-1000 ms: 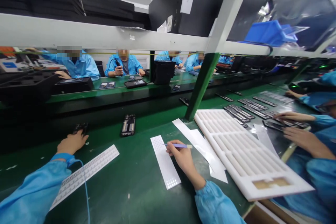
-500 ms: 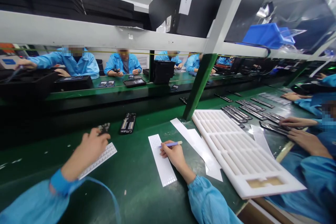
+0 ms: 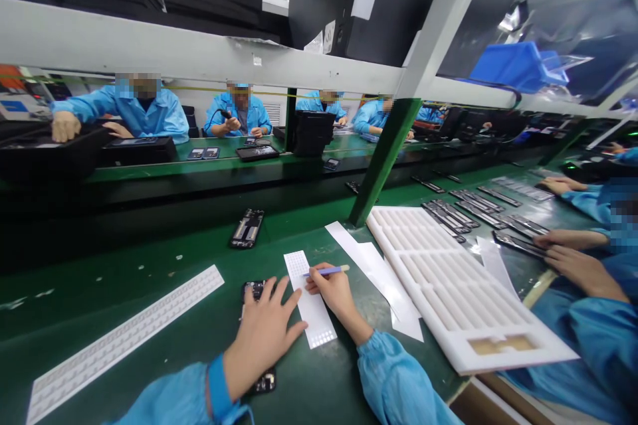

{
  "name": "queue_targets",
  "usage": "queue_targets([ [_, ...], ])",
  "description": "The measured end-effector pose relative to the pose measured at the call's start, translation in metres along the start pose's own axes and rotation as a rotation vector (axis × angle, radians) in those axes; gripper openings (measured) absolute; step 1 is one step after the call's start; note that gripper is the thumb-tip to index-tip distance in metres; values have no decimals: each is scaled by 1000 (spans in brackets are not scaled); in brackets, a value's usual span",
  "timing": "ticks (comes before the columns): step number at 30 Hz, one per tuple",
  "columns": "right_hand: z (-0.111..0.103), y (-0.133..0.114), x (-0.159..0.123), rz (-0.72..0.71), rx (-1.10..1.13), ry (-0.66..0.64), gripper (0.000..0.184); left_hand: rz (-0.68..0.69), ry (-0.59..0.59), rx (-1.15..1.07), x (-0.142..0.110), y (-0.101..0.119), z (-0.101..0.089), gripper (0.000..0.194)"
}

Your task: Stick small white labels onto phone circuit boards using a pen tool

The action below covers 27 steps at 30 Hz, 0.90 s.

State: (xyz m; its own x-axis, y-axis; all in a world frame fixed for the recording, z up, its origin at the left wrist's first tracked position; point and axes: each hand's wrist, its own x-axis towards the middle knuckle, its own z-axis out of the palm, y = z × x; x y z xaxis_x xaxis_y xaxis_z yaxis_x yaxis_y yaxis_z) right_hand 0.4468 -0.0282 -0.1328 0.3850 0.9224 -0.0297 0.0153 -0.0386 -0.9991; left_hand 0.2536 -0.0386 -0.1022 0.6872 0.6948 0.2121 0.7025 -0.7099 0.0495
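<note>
In the head view, a slim lavender pen-like tool with a pale end (image 3: 329,271) is gripped between the thumb and fingers of the right hand (image 3: 333,289), its tip directed at the upper part of a narrow white sheet printed with small round dots (image 3: 315,312). The sheet is laid between the two hands. The left hand (image 3: 264,329) is held with its fingers spread over a black rectangular phone body (image 3: 255,290), which is partly hidden beneath it; whether it is pressed on or merely covered cannot be told. A second black phone body (image 3: 248,229) is seen beyond the left hand, a long white strip with rows of grey marks (image 3: 129,339) to its left, and a slotted white foam tray (image 3: 463,352) to the right of the right hand, all on the green table (image 3: 199,339).

For good work at the sheet, the tool is best held lightly and at a low slant, so that a single dot is met at its edge. The phone body should be squared and steadied by the left hand, with the spread fingers kept off the sheet.
</note>
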Motion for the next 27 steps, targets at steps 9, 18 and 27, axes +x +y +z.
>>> queue_targets([
  [9,-3,1,2,-15,-20,-27,45,32,-12,-219,18,-11,26,44],
  [18,-3,2,1,0,49,-39,51,20,9,-248,18,-10,25,42],
  [27,-4,-1,-1,21,117,-18,52,25,37,-233,19,-7,21,42],
])
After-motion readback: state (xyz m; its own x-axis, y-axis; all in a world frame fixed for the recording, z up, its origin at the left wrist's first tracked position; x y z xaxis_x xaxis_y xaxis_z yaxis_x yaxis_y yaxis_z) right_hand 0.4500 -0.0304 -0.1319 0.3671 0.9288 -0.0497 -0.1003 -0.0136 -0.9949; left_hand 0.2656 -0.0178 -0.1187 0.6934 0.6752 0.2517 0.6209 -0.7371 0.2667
